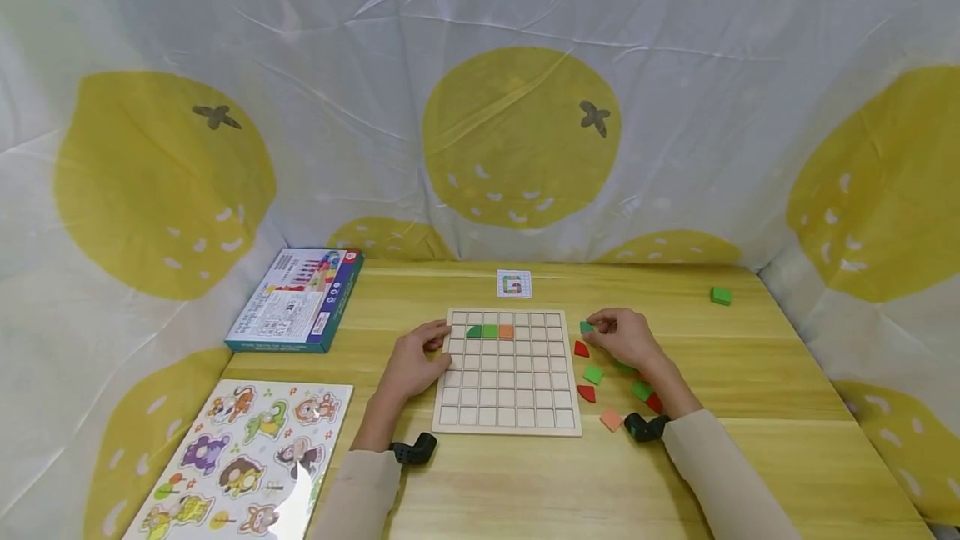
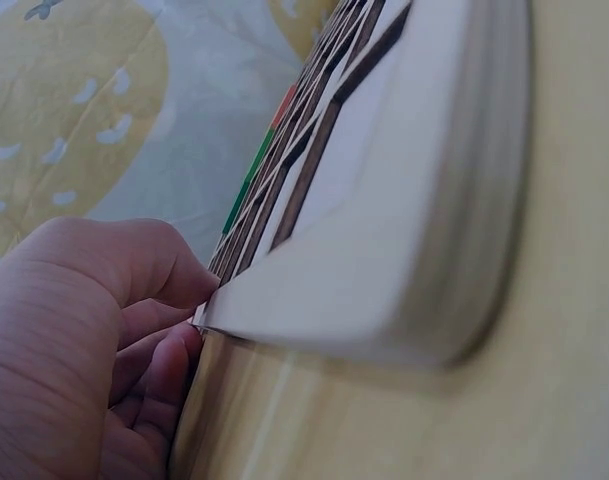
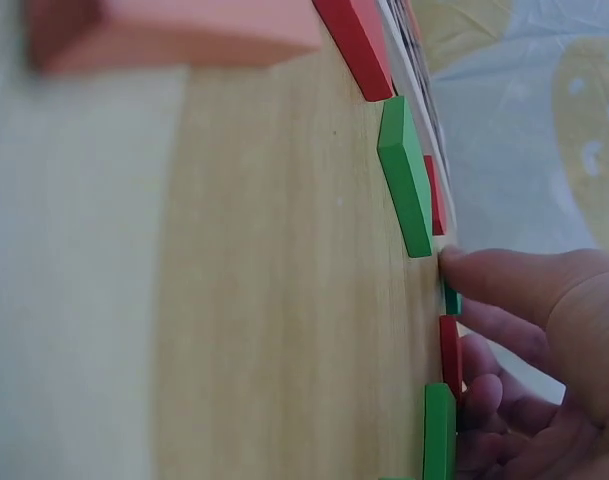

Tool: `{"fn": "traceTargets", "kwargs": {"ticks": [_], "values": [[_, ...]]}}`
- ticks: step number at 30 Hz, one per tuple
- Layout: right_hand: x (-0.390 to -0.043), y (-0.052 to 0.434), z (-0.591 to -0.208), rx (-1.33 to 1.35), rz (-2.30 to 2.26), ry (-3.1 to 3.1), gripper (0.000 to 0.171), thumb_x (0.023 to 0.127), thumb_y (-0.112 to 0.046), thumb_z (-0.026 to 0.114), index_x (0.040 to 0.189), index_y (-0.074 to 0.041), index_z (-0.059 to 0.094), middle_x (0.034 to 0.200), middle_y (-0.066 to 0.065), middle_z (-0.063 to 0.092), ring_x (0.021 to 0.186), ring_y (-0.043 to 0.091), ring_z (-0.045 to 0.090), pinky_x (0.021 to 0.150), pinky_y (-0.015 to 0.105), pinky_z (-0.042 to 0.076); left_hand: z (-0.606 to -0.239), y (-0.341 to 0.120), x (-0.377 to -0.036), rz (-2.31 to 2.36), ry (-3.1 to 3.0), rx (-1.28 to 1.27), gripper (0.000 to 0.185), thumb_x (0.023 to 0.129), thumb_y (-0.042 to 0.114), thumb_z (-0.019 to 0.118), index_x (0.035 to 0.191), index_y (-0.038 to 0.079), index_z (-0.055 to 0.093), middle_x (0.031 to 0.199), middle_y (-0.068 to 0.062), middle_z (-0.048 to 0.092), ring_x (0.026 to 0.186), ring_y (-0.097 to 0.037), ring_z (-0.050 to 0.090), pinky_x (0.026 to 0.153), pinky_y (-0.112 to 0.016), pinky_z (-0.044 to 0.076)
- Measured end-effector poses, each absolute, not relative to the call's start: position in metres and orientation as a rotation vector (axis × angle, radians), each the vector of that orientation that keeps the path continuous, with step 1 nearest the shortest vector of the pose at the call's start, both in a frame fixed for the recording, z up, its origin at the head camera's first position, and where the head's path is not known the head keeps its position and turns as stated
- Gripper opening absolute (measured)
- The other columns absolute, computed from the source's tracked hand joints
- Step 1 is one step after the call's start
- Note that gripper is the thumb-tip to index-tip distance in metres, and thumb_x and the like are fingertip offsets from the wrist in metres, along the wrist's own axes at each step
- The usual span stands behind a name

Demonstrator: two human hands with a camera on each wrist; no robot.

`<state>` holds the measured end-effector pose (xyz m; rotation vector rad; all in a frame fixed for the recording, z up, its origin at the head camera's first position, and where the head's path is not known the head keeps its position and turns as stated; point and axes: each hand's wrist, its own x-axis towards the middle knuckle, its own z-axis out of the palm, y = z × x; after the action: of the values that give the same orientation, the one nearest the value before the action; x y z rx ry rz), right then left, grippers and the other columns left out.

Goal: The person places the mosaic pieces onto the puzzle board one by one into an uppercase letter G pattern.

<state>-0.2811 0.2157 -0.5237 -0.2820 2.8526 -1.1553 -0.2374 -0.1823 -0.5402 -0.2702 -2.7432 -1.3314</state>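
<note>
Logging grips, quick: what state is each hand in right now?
Left hand: open, touching the left edge of the board.
Right hand: closed, pinching a dark green block.

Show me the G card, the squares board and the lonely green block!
G card (image 1: 514,283), head view: its printed middle.
Squares board (image 1: 507,379), head view: a bare square.
Lonely green block (image 1: 721,294), head view: its top.

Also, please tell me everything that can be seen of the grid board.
The grid board is pale and looks wooden, with thin ridges, dark-sided in the left wrist view, dividing it into square cells. It lies flat on the table. In one row near its far edge sit a quarter-round green piece, a green square and an orange square, side by side; its other cells are bare. The left hand touches its left edge.
</note>
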Motion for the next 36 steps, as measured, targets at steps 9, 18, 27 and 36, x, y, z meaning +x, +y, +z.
{"fn": "traceTargets", "kwargs": {"ticks": [9,18,27,36], "values": [[-0.282,0.217,-0.524,-0.312,-1.129,2.868,0.026,0.094,-0.023,0.075,0.114,-0.008,0.077,0.096,0.007,0.069,0.079,0.02,0.056,0.07,0.033,0.047,-0.54,-0.182,-0.237,-1.322,-2.736,-0.282,0.049,0.087,0.009,0.071,0.136,0.008,0.069,0.146,-0.007,0.061,0.108,-0.019,0.064,0.093,-0.041,0.053],[-0.281,0.217,-0.522,-0.31,-1.151,2.856,0.027,0.093,-0.024,0.076,0.112,-0.005,0.077,0.096,0.008,0.068,0.081,0.02,0.056,0.07,0.032,0.047,-0.541,-0.182,-0.238,-1.324,-2.734,-0.289,0.049,0.087,0.009,0.071,0.135,0.008,0.069,0.146,-0.007,0.061,0.108,-0.018,0.064,0.094,-0.041,0.054],[-0.279,0.217,-0.519,-0.317,-1.191,2.843,0.028,0.093,-0.024,0.077,0.111,-0.003,0.076,0.094,0.007,0.069,0.079,0.017,0.059,0.07,0.03,0.049,-0.54,-0.183,-0.236,-1.335,-2.741,-0.276,0.048,0.088,0.008,0.071,0.135,0.008,0.069,0.148,-0.006,0.06,0.107,-0.017,0.064,0.092,-0.039,0.053],[-0.272,0.202,-0.512,-0.369,-1.237,2.855,0.026,0.092,-0.024,0.079,0.109,-0.005,0.077,0.094,0.007,0.069,0.079,0.018,0.057,0.069,0.03,0.048,-0.54,-0.183,-0.237,-1.34,-2.737,-0.271,0.048,0.087,0.008,0.071,0.135,0.008,0.069,0.147,-0.005,0.062,0.106,-0.018,0.065,0.092,-0.039,0.054]]}}
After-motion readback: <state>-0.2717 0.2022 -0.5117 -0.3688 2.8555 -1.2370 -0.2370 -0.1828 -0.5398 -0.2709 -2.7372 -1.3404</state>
